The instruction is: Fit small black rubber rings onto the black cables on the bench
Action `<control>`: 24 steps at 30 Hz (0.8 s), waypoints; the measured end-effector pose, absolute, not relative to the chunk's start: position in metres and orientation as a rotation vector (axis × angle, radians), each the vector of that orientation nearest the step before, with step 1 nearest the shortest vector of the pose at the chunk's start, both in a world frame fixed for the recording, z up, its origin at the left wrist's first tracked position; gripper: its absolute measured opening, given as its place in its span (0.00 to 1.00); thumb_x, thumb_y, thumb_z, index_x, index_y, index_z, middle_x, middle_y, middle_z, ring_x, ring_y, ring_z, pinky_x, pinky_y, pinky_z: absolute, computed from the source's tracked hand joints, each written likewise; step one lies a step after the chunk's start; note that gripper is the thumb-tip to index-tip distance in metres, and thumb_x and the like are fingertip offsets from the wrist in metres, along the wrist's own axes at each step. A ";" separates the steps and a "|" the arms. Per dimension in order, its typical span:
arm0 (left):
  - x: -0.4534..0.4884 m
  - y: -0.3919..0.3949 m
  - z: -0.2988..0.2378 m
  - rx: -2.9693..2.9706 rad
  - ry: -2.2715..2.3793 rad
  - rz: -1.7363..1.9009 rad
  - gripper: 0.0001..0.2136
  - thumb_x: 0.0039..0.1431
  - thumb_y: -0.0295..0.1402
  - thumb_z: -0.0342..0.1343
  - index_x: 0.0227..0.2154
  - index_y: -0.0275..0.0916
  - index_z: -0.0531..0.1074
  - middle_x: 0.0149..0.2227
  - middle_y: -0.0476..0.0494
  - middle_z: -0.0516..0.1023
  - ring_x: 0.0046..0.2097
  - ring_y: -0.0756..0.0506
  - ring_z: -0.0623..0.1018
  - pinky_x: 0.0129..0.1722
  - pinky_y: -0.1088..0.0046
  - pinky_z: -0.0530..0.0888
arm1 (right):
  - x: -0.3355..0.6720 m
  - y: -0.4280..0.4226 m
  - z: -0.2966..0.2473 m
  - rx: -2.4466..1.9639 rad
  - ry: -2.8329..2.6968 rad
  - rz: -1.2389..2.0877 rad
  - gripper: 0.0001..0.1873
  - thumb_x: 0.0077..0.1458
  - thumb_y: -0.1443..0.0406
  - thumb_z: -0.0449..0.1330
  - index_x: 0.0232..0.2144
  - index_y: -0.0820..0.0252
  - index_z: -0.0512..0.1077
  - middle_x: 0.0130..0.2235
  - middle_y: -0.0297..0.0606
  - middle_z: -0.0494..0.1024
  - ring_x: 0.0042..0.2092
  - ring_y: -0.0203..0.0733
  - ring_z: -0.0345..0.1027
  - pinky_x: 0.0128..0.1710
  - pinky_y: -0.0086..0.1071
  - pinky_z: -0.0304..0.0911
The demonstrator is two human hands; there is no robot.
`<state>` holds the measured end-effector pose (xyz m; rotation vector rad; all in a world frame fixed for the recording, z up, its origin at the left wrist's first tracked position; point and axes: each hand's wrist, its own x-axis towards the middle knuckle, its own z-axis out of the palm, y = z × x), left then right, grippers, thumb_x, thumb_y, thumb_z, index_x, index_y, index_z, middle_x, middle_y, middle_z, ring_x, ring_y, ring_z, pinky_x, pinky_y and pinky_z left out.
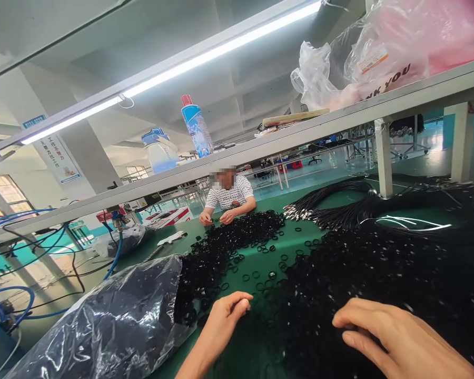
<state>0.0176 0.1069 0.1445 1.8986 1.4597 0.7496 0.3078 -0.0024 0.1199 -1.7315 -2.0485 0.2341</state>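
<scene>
**Two hands at a heap of black rings**

From the head camera I see my landmark, the big heap of small black rubber rings [379, 273], spread across the green table top [260, 352]; the rings are far too many for me to count. My left hand [223, 316] sits at the heap's left edge, fingers bunched together at the tips; whether a ring is pinched between them I cannot tell. My right hand [395, 337] lies flat on the heap's near side, fingers loosely stretched and closed on nothing that I can see.

Left of the heap lies one crinkled clear plastic bag [110, 321] with more black rings spilling from its mouth. A second, smaller pile of black rings [240, 231] lies beyond the heap, with loose single rings scattered between the two. Behind the heap on the right rests one bundle of black cords with metal ends [332, 202].

Across the table past the smaller pile sits one co-worker in a striped shirt [229, 196], both hands at that pile. Above, one grey shelf [300, 131] carries one blue spray can [197, 126] and pink-filled plastic bags [379, 52].
</scene>
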 end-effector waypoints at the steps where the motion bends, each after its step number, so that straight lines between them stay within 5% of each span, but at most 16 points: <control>1: 0.020 0.102 0.144 1.906 1.446 0.722 0.15 0.46 0.51 0.50 0.36 0.56 0.70 0.41 0.62 0.72 0.44 0.62 0.69 0.47 0.87 0.62 | 0.307 -0.003 0.120 -1.738 -2.054 0.230 0.21 0.57 0.49 0.37 0.42 0.37 0.66 0.47 0.24 0.67 0.48 0.36 0.63 0.50 0.36 0.60; 3: 0.024 0.097 0.138 1.926 1.446 0.682 0.13 0.41 0.38 0.61 0.34 0.57 0.71 0.45 0.66 0.68 0.50 0.63 0.66 0.50 0.90 0.59 | 0.306 -0.004 0.120 -1.746 -2.050 0.209 0.21 0.57 0.49 0.37 0.42 0.38 0.66 0.48 0.24 0.67 0.49 0.38 0.62 0.50 0.37 0.59; 6: 0.026 0.098 0.126 1.932 1.461 0.710 0.10 0.39 0.27 0.57 0.28 0.47 0.73 0.38 0.60 0.69 0.40 0.66 0.65 0.41 0.92 0.57 | 0.305 -0.006 0.119 -1.737 -2.048 0.216 0.20 0.58 0.50 0.37 0.42 0.37 0.65 0.47 0.24 0.67 0.48 0.37 0.63 0.49 0.37 0.60; 9: 0.026 0.099 0.123 1.860 1.438 0.810 0.06 0.46 0.33 0.50 0.26 0.41 0.70 0.29 0.57 0.70 0.31 0.66 0.65 0.33 0.91 0.57 | 0.304 -0.009 0.120 -1.721 -2.033 0.236 0.18 0.59 0.51 0.38 0.41 0.37 0.66 0.46 0.24 0.67 0.47 0.36 0.63 0.49 0.37 0.59; 13: 0.032 0.086 0.135 1.703 1.330 0.808 0.17 0.48 0.45 0.45 0.40 0.46 0.67 0.36 0.54 0.74 0.35 0.60 0.75 0.34 0.88 0.70 | 0.299 -0.013 0.123 -1.666 -2.020 0.240 0.17 0.59 0.55 0.40 0.40 0.41 0.68 0.44 0.27 0.68 0.44 0.37 0.64 0.46 0.36 0.60; 18: 0.048 0.057 0.154 1.680 1.245 0.734 0.18 0.47 0.41 0.49 0.44 0.53 0.66 0.45 0.55 0.73 0.46 0.59 0.75 0.51 0.84 0.73 | 0.298 -0.013 0.124 -1.653 -2.003 0.219 0.17 0.59 0.58 0.40 0.40 0.42 0.68 0.44 0.27 0.69 0.44 0.36 0.65 0.46 0.36 0.60; 21: 0.053 0.045 0.160 1.803 1.329 0.646 0.20 0.44 0.29 0.46 0.38 0.60 0.69 0.51 0.65 0.69 0.58 0.60 0.67 0.74 0.64 0.57 | 0.300 -0.011 0.120 -1.649 -2.019 0.223 0.18 0.60 0.56 0.39 0.41 0.41 0.67 0.45 0.26 0.68 0.46 0.36 0.64 0.48 0.36 0.60; 24: 0.047 0.047 0.157 1.906 1.330 0.610 0.25 0.36 0.21 0.40 0.33 0.56 0.71 0.54 0.68 0.64 0.59 0.62 0.64 0.74 0.60 0.56 | 0.302 -0.010 0.113 -1.652 -2.017 0.226 0.18 0.59 0.53 0.39 0.41 0.38 0.67 0.46 0.25 0.68 0.47 0.36 0.64 0.49 0.36 0.60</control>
